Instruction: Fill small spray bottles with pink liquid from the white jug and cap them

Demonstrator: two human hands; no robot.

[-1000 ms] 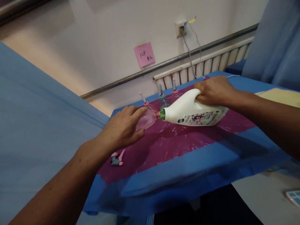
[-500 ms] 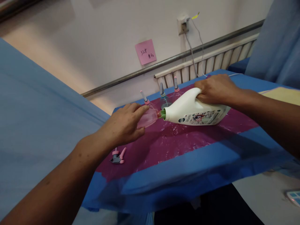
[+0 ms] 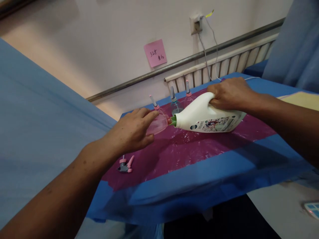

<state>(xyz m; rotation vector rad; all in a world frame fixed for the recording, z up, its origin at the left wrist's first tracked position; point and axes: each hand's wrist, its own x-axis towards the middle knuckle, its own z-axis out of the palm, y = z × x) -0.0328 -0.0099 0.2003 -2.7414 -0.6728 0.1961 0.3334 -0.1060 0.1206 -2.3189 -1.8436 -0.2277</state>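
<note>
My right hand is closed around the handle of a white detergent jug, which lies tilted almost level with its mouth to the left. The jug's green spout meets the neck of a clear pink spray bottle. Around that bottle's body, my left hand is closed, hiding its base. A grey-and-pink spray head lies on the purple plastic sheet near my left wrist. Whether liquid is flowing cannot be made out.
Behind stand a pink-topped spray bottle, a bluish one and another pink-topped one. The purple sheet covers part of a blue-covered table. A wall socket has cables hanging down. Blue curtains flank both sides.
Both hands, the jug and the pink bottle keep their places against each other. Only the camera view has shifted very slightly.
</note>
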